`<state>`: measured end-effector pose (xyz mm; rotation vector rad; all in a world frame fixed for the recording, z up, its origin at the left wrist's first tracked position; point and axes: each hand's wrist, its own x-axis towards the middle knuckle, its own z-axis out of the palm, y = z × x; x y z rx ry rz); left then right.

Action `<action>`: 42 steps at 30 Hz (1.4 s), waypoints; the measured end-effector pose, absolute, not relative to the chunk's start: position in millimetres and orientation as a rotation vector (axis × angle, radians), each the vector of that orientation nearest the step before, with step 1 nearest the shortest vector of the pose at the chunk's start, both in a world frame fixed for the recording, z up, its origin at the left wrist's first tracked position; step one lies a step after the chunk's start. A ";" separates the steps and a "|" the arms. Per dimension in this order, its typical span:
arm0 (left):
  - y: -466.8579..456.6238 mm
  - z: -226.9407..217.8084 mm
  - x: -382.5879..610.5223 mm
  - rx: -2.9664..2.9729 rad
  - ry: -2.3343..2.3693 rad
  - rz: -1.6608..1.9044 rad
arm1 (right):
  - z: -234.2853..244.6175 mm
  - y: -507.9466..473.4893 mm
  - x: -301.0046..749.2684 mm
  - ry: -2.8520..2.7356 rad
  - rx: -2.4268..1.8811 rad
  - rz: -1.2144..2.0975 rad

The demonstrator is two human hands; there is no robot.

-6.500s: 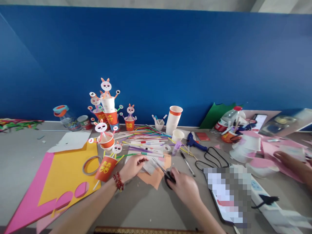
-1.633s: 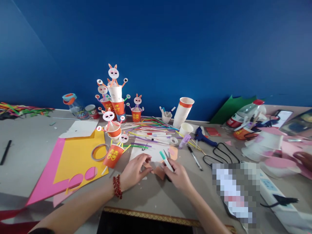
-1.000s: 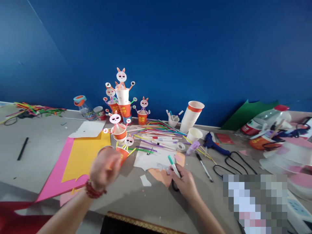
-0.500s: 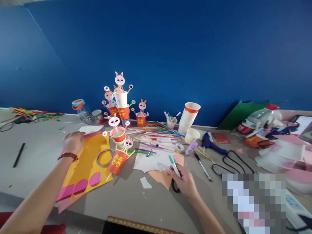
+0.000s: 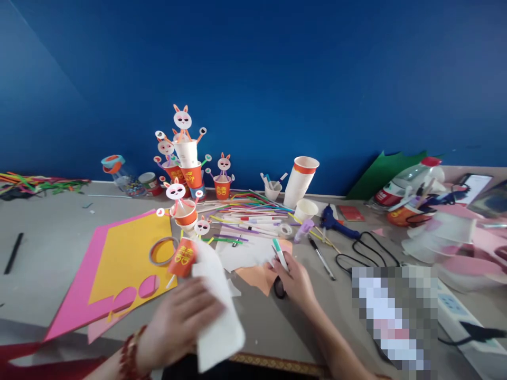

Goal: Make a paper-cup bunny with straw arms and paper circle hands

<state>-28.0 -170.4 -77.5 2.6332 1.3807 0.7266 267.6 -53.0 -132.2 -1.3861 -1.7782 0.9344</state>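
My left hand, blurred by motion, holds a white sheet of paper near the table's front edge. The sheet hangs at a slant and partly covers an orange paper cup with a rabbit face on it. My right hand has its fingers closed round a marker with a teal end pointing up. A black loop like a scissors handle shows just below those fingers; whether the hand grips it too I cannot tell. An orange paper piece lies beside this hand.
Yellow card and pink card lie at left, with a tape roll on top. Several rabbit cups stand behind. A blue glue gun, its cord, stacked cups and a power strip are at right.
My left hand has come from the far edge of the yellow card toward the front middle, now with the white paper that lay back there. My right hand still holds the marker.
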 end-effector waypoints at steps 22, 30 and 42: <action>-137.1 -99.4 13.3 2.636 0.956 0.523 | -107.0 -91.8 266.8 -2.133 -1.612 1.200; -128.7 -114.8 30.9 2.778 0.990 0.407 | -93.1 -96.6 268.3 -2.331 -1.567 1.157; -128.4 -121.6 21.4 2.643 0.965 0.570 | -91.9 -103.5 267.7 -2.446 -1.475 1.196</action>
